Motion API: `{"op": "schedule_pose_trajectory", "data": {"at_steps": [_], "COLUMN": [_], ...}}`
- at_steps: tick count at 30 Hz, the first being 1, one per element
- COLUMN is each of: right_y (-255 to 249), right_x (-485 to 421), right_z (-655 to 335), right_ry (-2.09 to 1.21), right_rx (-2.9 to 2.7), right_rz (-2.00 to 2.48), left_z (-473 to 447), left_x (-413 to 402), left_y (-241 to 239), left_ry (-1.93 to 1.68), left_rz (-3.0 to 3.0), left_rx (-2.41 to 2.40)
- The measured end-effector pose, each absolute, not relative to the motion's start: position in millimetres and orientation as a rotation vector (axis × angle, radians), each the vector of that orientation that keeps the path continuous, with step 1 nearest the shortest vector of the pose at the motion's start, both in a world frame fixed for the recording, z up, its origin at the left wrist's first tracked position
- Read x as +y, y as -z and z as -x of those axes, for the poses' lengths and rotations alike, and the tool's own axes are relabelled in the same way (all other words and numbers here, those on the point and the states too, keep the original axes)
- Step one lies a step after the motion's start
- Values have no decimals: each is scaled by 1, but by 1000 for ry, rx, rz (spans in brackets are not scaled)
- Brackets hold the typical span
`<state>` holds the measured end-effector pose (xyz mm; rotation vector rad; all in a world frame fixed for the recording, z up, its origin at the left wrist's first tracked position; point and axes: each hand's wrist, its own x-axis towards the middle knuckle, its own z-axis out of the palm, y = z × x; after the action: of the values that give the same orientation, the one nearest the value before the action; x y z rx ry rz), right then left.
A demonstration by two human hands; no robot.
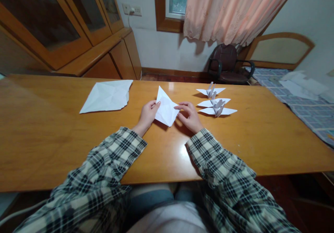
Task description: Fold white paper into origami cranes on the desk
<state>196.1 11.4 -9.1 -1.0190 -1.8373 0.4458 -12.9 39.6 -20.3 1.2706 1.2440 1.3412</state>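
A folded sheet of white paper (166, 108), creased and roughly kite-shaped, is held just above the table between my two hands. My left hand (148, 115) grips its left edge, thumb on top and fingers underneath. At the right corner, my right hand (190, 116) pinches the paper between thumb and fingers. To the right stand several folded paper cranes with spread wings: one farther back (210, 91), others overlapping in front, the nearest crane (218, 111) among them. A larger creased sheet of white paper (108, 95) with a ragged right edge lies flat at the left.
The wooden table (78, 149) stretches across in front of me. Behind it are a glass-door cabinet (86, 48) at the left and a dark armchair (226, 64) near a pink curtain (229, 10). A bed (289, 97) stands at the right.
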Motion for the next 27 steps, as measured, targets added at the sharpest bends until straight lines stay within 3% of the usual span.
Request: {"op": "schedule_pose_trajectory", "data": {"at_steps": [8,15,20,27], "right_y": [7,3,5,5], "right_x": [10,9,10,12], "right_z": [-195,-195,-198,-201], "right_ry": [-520,-543,-546,-507], "right_rx": [-1781,-1707,-1758,-1747], "right_rz": [1060,1186,1257,1388], "left_z": [13,13,8,1], "left_x": [42,33,21,14], "left_y": [25,23,13,11], "left_ry": [-1267,-1126,-840,-523], "left_rz": [-1396,-1953,-2435,-2502], "left_rx": [1190,1438,1337,1187]}}
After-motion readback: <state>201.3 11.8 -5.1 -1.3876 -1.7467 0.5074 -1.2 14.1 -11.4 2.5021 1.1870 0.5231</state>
